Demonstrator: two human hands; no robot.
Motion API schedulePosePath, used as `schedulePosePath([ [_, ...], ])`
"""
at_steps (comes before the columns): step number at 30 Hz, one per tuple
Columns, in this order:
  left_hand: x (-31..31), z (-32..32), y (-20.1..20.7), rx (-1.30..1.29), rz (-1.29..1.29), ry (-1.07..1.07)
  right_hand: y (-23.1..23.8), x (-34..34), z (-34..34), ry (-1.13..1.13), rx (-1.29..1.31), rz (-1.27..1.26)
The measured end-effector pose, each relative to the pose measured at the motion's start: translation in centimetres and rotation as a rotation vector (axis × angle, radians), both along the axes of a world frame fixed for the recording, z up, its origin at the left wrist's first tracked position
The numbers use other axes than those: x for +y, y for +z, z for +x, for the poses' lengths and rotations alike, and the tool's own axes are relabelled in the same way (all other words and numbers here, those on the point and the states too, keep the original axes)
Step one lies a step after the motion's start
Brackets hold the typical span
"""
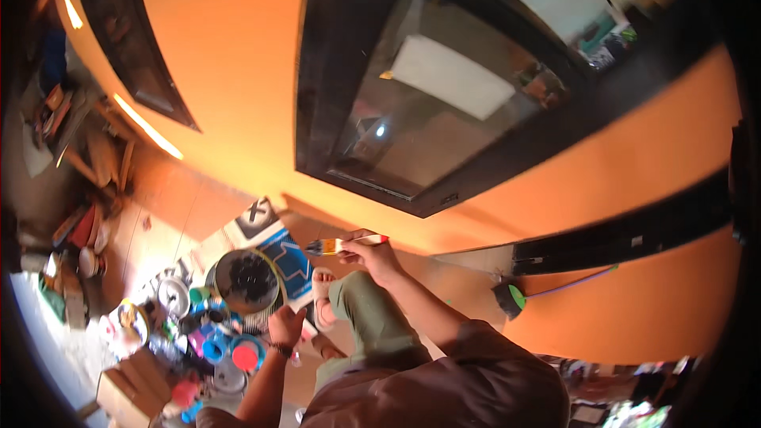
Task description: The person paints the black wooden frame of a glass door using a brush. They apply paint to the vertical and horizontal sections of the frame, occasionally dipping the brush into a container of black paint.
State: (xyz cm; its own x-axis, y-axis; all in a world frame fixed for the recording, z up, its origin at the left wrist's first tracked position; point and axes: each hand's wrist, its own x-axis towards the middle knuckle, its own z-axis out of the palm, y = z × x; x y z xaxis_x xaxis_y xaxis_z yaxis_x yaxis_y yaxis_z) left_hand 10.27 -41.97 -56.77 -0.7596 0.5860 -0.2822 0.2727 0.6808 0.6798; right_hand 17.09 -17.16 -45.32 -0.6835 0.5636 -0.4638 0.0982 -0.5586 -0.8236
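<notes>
A paintbrush (329, 247) with dark bristles and a red-tipped handle is pinched in my right hand (371, 257), its bristles pointing left. It is held out just below the dark-framed window (428, 208) on the orange wall, apart from the frame. Lower left, my left hand (285, 326) is curled into a fist with the thumb sticking out and nothing visible in it. A round bucket (275, 293) with dark, wet-looking contents stands left of my bent knee. Under and beside it lies a blue, white and black printed sheet (287, 257).
Cluttered cups, tubs and containers, among them a red-topped one (245, 357), crowd the floor near my left arm. A cardboard box (131, 391) lies at the lower left. On the right, a green-headed broom (511, 298) leans against the orange wall (238, 55).
</notes>
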Motion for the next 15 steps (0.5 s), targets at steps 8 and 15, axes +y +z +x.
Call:
schedulePosePath([
  [8,-5.1,8.3,-15.5,-0.296,0.3,0.252,-10.0,-11.7,6.7,-0.005,0.049,-0.04],
  [15,-9.8,6.6,-13.3,-0.205,0.48,0.253,-2.6,-10.6,12.5,-0.039,0.224,0.236],
])
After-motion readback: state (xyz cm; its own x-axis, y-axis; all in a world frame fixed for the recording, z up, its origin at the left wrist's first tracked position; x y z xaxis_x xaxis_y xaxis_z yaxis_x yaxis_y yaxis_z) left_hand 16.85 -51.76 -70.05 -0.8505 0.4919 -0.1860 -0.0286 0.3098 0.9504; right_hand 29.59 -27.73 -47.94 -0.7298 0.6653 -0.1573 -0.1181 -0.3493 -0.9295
